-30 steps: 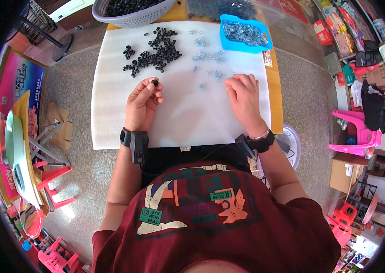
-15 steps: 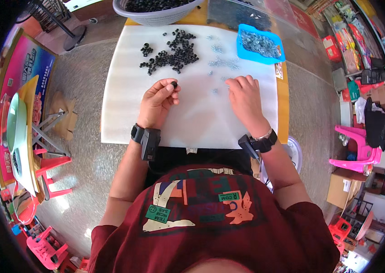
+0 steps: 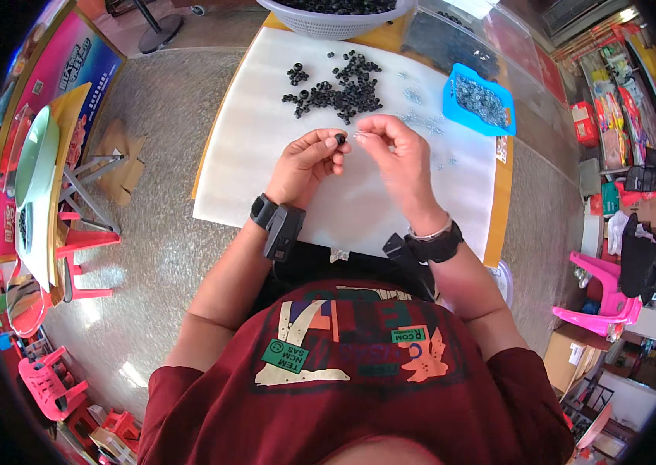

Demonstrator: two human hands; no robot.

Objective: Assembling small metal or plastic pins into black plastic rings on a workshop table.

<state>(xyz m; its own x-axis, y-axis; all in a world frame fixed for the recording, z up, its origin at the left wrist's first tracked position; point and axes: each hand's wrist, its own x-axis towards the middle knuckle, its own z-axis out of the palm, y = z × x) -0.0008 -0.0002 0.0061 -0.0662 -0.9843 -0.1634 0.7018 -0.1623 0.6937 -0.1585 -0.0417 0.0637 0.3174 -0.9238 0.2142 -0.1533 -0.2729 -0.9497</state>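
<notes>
Between thumb and fingers, my left hand (image 3: 309,163) pinches a small round black plastic part (image 3: 340,139). Close beside it on the right, my right hand (image 3: 399,159) is closed in a pinch on a tiny clear piece (image 3: 360,136), which barely shows at the fingertips. Both hands are above a white foam sheet (image 3: 258,170) on the table. Beyond them lies a loose pile of similar black parts (image 3: 343,91). Small clear pieces (image 3: 422,121) are scattered to the right of that pile. A blue plastic basket (image 3: 452,124) full of clear pieces stands at the right.
A grey plastic basket (image 3: 328,25) heaped with black parts stands at the table's far edge. Next to it is a clear plastic bin (image 3: 452,43). Pink chair (image 3: 607,287) and stocked shelves are on the right; a side table with a green basin (image 3: 36,155) is on the left.
My right hand has moved left from the scattered clear pieces to beside the black part in my left hand. The whole view has shifted and tilted slightly.
</notes>
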